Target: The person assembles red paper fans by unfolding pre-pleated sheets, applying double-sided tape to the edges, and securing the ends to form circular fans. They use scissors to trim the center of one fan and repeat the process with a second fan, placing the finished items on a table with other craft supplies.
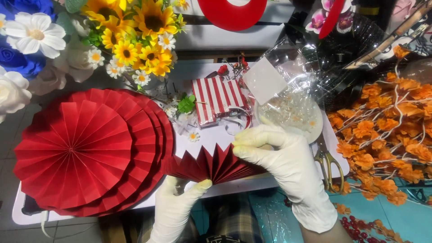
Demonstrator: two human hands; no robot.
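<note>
Both my hands wear white gloves and hold a dark red accordion-pleated paper strip [211, 164] just above the white table's [252, 184] near edge. My left hand [177, 204] pinches the strip's lower left end from below. My right hand [281, 155] grips the right end, fingers closed over the gathered pleats, so the folds fan out to the left. A stack of finished round red paper fans [85, 150] lies on the table left of the strip, touching it.
Yellow sunflowers [135, 36] and white and blue fake flowers [27, 49] crowd the back left. A red-and-white striped paper piece [216, 99], a clear plastic bag [288, 96], gold scissors [330, 164] and orange flower sprays [387, 126] lie to the right.
</note>
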